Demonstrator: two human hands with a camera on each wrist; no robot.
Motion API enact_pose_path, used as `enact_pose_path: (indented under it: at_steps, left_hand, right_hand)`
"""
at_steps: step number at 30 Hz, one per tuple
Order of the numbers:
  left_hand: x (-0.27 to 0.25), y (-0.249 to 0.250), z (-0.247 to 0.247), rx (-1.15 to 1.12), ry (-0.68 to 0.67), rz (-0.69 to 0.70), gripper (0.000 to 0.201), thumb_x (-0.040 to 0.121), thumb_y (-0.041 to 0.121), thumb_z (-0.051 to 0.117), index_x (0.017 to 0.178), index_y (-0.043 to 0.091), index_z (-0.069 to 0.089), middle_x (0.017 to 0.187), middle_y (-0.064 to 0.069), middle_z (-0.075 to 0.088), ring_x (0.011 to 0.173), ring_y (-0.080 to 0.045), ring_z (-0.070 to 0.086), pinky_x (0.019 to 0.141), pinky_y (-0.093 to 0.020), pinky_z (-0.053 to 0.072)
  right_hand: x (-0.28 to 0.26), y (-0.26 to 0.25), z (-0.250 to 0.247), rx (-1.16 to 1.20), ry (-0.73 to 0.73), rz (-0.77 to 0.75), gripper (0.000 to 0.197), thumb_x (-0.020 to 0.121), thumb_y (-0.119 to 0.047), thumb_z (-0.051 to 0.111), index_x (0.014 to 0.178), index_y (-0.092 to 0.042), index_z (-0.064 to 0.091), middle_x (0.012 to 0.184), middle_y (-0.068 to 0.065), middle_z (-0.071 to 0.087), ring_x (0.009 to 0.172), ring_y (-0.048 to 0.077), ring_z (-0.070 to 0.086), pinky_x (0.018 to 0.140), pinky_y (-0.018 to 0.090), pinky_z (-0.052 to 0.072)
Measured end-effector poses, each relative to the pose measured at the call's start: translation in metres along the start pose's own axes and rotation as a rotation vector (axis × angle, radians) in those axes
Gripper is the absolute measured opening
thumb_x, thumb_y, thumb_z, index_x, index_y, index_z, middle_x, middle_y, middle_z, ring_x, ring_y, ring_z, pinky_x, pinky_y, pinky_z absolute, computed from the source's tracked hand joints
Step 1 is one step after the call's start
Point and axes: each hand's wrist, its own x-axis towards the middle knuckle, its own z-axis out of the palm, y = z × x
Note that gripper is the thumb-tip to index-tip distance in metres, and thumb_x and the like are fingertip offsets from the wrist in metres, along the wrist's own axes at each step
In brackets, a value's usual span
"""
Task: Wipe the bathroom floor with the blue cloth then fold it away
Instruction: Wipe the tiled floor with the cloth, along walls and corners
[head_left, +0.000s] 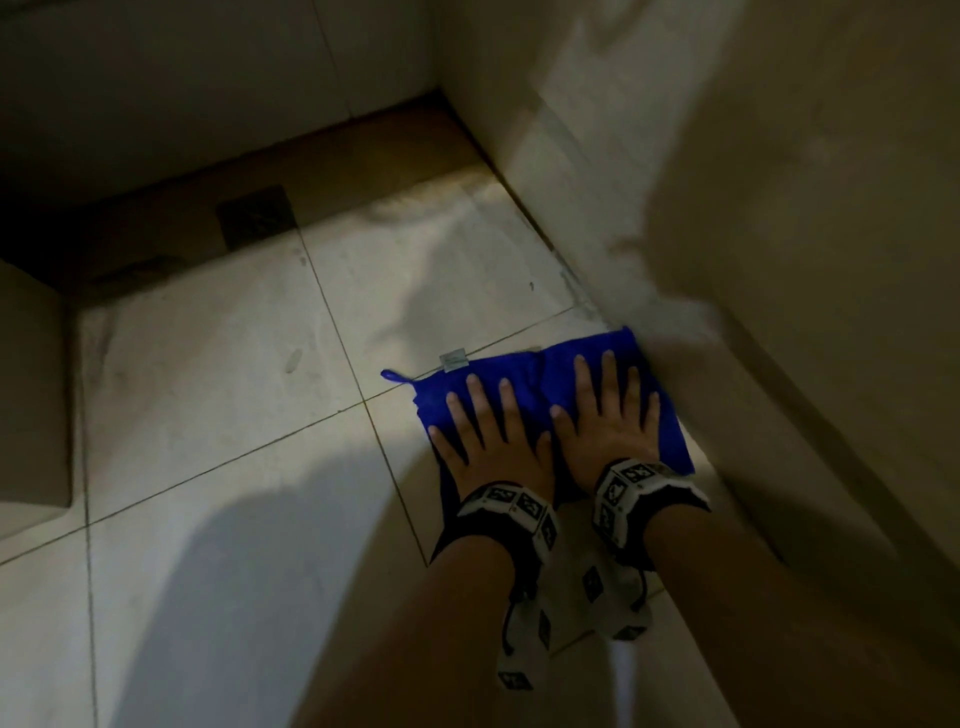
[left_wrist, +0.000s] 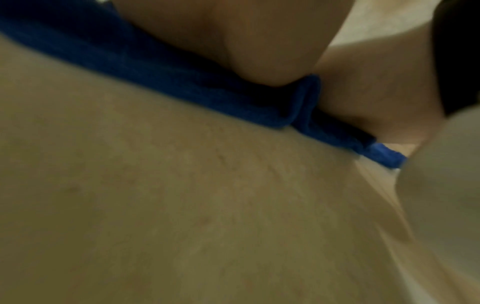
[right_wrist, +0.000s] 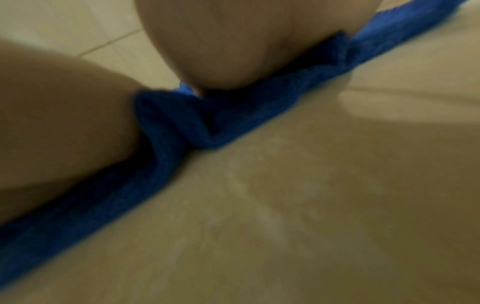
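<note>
The blue cloth (head_left: 535, 384) lies flat on the pale tiled floor (head_left: 218, 395), close against the wall on the right. It has a small loop at its left corner and a white label on its far edge. My left hand (head_left: 488, 431) presses flat on its left half, fingers straight and spread. Beside it my right hand (head_left: 608, 415) presses flat on the right half. In the left wrist view the heel of the left hand (left_wrist: 233, 37) bears down on the cloth's edge (left_wrist: 182, 82). In the right wrist view the right palm (right_wrist: 246, 41) sits on the rumpled cloth (right_wrist: 182, 123).
A wall (head_left: 779, 208) runs along the right side, touching the cloth's right edge. A square floor drain (head_left: 255, 215) sits in a darker sunken strip at the back left. A pale fixture (head_left: 31, 389) stands at the left edge. Shadow covers the near floor.
</note>
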Motion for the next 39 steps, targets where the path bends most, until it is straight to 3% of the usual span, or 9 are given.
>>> enact_pose_path:
  at_steps: [4, 9, 16, 21, 23, 27, 33, 36, 39]
  left_hand:
    - [-0.004, -0.017, 0.003, 0.002, -0.017, 0.069, 0.069, 0.097, 0.059, 0.011, 0.147, 0.03, -0.028, 0.153, -0.003, -0.039, 0.143, -0.028, -0.031, 0.11, -0.052, -0.022]
    - [-0.019, -0.045, 0.006, -0.034, -0.014, 0.065, 0.073, 0.07, 0.058, -0.02, 0.139, 0.037, -0.033, 0.15, 0.004, -0.041, 0.144, -0.022, -0.028, 0.11, -0.049, -0.023]
    - [-0.037, -0.101, -0.001, -0.027, 0.006, -0.113, 0.066, 0.098, 0.057, 0.008, 0.145, 0.034, -0.031, 0.152, 0.002, -0.04, 0.144, -0.021, -0.029, 0.116, -0.05, -0.016]
    - [-0.054, -0.157, -0.002, -0.014, 0.026, -0.159, 0.068, 0.098, 0.058, 0.012, 0.145, 0.034, -0.032, 0.152, 0.003, -0.04, 0.144, -0.021, -0.027, 0.116, -0.049, -0.014]
    - [-0.065, -0.186, -0.005, -0.028, 0.004, -0.2, 0.068, 0.097, 0.06, 0.008, 0.142, 0.035, -0.035, 0.149, 0.004, -0.043, 0.144, -0.021, -0.028, 0.116, -0.049, -0.014]
    - [-0.092, -0.241, -0.008, -0.059, 0.004, -0.266, 0.07, 0.095, 0.063, 0.008, 0.135, 0.035, -0.042, 0.142, 0.004, -0.048, 0.145, -0.022, -0.026, 0.118, -0.051, -0.009]
    - [-0.123, -0.239, 0.008, -0.088, 0.043, -0.379, 0.074, 0.096, 0.06, 0.012, 0.138, 0.029, -0.04, 0.14, -0.002, -0.049, 0.146, -0.028, -0.023, 0.118, -0.051, -0.005]
    - [-0.143, -0.215, 0.024, -0.114, 0.15, -0.338, 0.069, 0.098, 0.056, 0.018, 0.153, 0.028, -0.011, 0.161, -0.004, -0.012, 0.149, -0.03, 0.006, 0.115, -0.053, 0.008]
    - [-0.151, -0.203, 0.042, -0.195, 0.203, -0.303, 0.068, 0.096, 0.058, 0.006, 0.146, 0.022, 0.035, 0.152, -0.011, 0.037, 0.134, -0.035, 0.034, 0.106, -0.056, 0.019]
  right_hand:
    - [-0.005, -0.012, 0.003, 0.007, 0.028, 0.031, 0.071, 0.1, -0.056, 0.017, 0.152, -0.027, -0.023, 0.158, 0.004, -0.031, 0.148, 0.031, -0.018, 0.117, 0.051, -0.013]
    - [-0.018, -0.042, 0.011, 0.008, 0.043, 0.045, 0.077, 0.099, -0.058, 0.019, 0.153, -0.021, -0.021, 0.158, 0.008, -0.03, 0.147, 0.034, -0.019, 0.117, 0.053, -0.012]
    - [-0.042, -0.099, 0.029, 0.018, -0.041, -0.003, 0.075, 0.099, -0.058, 0.015, 0.149, -0.022, -0.027, 0.153, 0.006, -0.04, 0.143, 0.033, -0.031, 0.116, 0.054, -0.018]
    - [-0.066, -0.153, 0.061, 0.011, 0.05, -0.098, 0.071, 0.097, -0.053, 0.012, 0.152, -0.022, -0.021, 0.148, 0.006, -0.042, 0.145, 0.032, -0.027, 0.115, 0.054, -0.018]
    - [-0.08, -0.169, 0.072, 0.011, 0.063, -0.14, 0.077, 0.089, -0.055, 0.012, 0.156, -0.02, -0.006, 0.156, 0.009, -0.028, 0.148, 0.034, -0.014, 0.115, 0.054, -0.013]
    - [-0.1, -0.188, 0.091, 0.036, 0.14, -0.189, 0.08, 0.082, -0.058, 0.034, 0.146, -0.012, 0.043, 0.156, 0.017, 0.031, 0.142, 0.039, 0.025, 0.115, 0.055, 0.006]
    - [-0.137, -0.2, 0.106, 0.009, 0.12, -0.272, 0.074, 0.081, -0.053, 0.036, 0.141, -0.012, 0.051, 0.152, 0.018, 0.039, 0.138, 0.04, 0.03, 0.113, 0.055, 0.009]
    - [-0.145, -0.189, 0.108, -0.01, 0.102, -0.292, 0.071, 0.081, -0.049, 0.036, 0.14, -0.015, 0.052, 0.149, 0.017, 0.044, 0.134, 0.042, 0.043, 0.107, 0.055, 0.021]
    - [-0.154, -0.168, 0.11, -0.027, 0.112, -0.328, 0.069, 0.083, -0.048, 0.036, 0.144, -0.017, 0.042, 0.151, 0.015, 0.041, 0.134, 0.04, 0.042, 0.111, 0.052, 0.015]
